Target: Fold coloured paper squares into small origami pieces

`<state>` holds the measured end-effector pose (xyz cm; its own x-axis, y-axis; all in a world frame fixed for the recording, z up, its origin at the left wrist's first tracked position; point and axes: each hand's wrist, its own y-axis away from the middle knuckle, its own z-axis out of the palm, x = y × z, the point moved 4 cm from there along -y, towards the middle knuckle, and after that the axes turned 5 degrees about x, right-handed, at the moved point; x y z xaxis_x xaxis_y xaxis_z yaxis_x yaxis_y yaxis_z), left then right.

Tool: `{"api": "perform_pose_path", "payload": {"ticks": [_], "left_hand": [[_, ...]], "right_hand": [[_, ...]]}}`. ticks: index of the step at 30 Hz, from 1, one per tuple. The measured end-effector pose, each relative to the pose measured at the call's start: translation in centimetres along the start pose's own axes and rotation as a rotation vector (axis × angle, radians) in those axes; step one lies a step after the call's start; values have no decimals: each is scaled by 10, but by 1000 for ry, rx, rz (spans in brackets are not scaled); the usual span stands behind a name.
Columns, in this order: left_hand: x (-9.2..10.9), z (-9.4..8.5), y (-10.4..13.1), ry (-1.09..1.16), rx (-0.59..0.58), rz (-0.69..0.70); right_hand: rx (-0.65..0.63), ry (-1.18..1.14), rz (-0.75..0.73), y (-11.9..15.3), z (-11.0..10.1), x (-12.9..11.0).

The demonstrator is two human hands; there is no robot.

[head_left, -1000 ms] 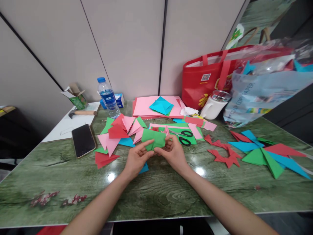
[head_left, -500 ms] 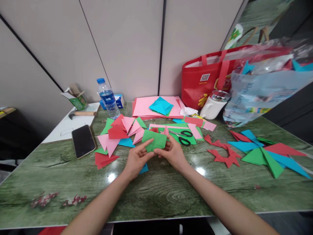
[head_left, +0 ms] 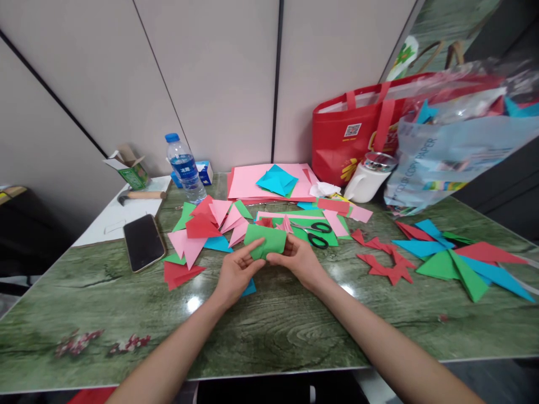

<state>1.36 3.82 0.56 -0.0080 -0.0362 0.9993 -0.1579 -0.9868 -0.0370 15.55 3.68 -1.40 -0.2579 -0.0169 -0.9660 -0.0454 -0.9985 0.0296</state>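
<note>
A piece of green paper (head_left: pixel 268 238) is held between both hands above the middle of the table. My left hand (head_left: pixel 234 274) pinches its lower left part, with the index finger across its face. My right hand (head_left: pixel 301 262) grips the right edge, thumb in front and fingers partly hidden behind. Black-handled scissors (head_left: pixel 316 234) lie just beyond my right hand on green paper. Folded pink (head_left: pixel 189 246) and red pieces (head_left: pixel 202 227) are piled left of the held paper. A blue piece (head_left: pixel 249 288) lies partly under my left hand.
A phone (head_left: pixel 144 242), a hammer (head_left: pixel 143 194) and a water bottle (head_left: pixel 185 168) stand or lie at the left. Red star-like cutouts (head_left: pixel 391 269) and a multicoloured folded shape (head_left: pixel 458 258) are at the right. A white mug (head_left: pixel 368 179) and bags (head_left: pixel 345 140) stand behind.
The green paper's lower edge now curves more, and its crease lines show less. My right hand's fingers have shifted slightly at the right edge. My left hand has barely moved.
</note>
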Motion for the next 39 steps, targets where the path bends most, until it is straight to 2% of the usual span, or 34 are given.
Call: {"api": "perform_pose_path", "payload": {"ticks": [10,26,34,39], "left_hand": [[-3,0,2,7,27,-40],[-1,2,3,14,39,-26],[-6,-1,2,-90,22,-17],[-3,0,3,-63,24,18]], "right_hand": [[41,-30,3,0,-2,2],[60,4,-4,1,-1,-1],[82,-7,8,1,-1,-2],[70,6,15,1,-1,-2]]}}
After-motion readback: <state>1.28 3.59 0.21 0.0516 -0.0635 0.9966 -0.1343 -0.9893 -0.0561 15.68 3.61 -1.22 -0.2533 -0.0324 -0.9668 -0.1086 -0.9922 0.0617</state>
